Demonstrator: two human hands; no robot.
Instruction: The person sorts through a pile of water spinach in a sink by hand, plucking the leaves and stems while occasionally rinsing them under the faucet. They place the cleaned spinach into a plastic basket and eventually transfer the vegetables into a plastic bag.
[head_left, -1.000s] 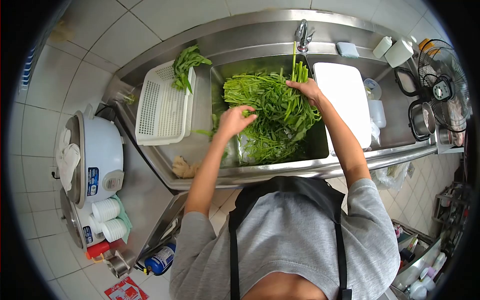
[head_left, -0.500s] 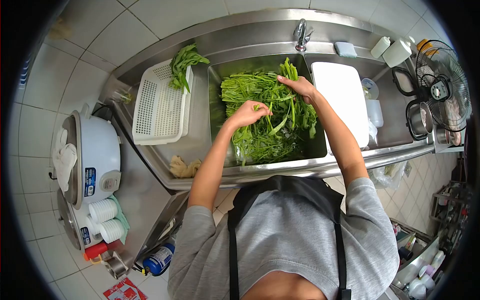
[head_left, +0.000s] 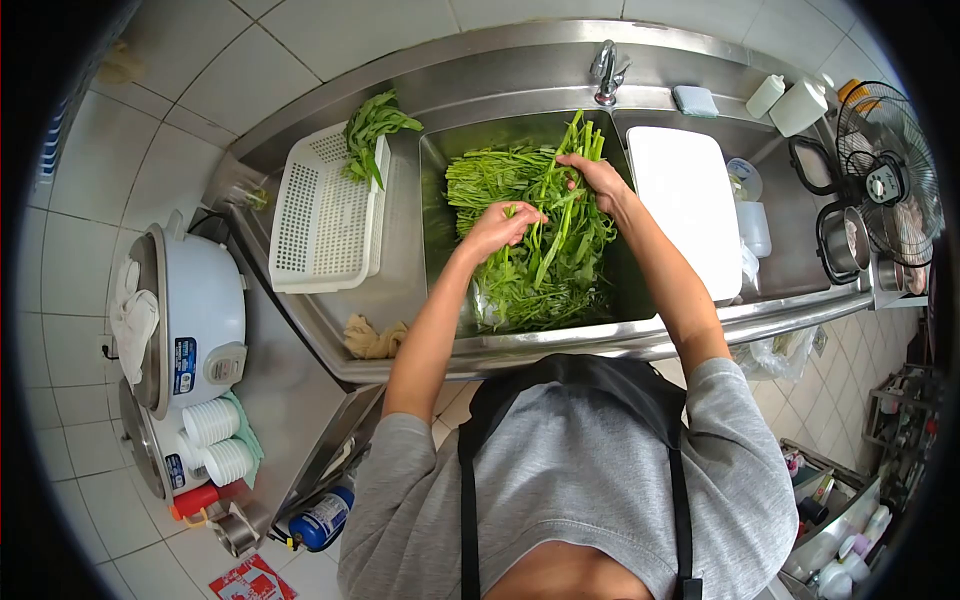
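Observation:
Long-stemmed leafy greens [head_left: 490, 175] heap up inside the steel sink basin [head_left: 436, 235], with some water showing at the lower left. My right hand [head_left: 597, 183] grips a bunch of the stems near its upper end, and their leaves hang down toward the front of the basin. Over the middle of the heap, my left hand [head_left: 507, 228] has its fingers closed in a pinch on a green stem. On the left drainboard, a white perforated basket [head_left: 325, 215] has a few leafy greens [head_left: 376, 130] draped over its back right corner.
A chrome faucet [head_left: 606, 72] stands behind the basin. To the right a white board [head_left: 685, 210] lies over the sink edge, near a fan [head_left: 884, 184]. A beige cloth [head_left: 373, 337] rests at the front left. A large rice cooker [head_left: 205, 310] stands further left.
My right hand now holds its bunch of greens more upright and gathered, and the leaves have swung leftward. My left hand stays close to the same spot, still pinching. The view shifts slightly.

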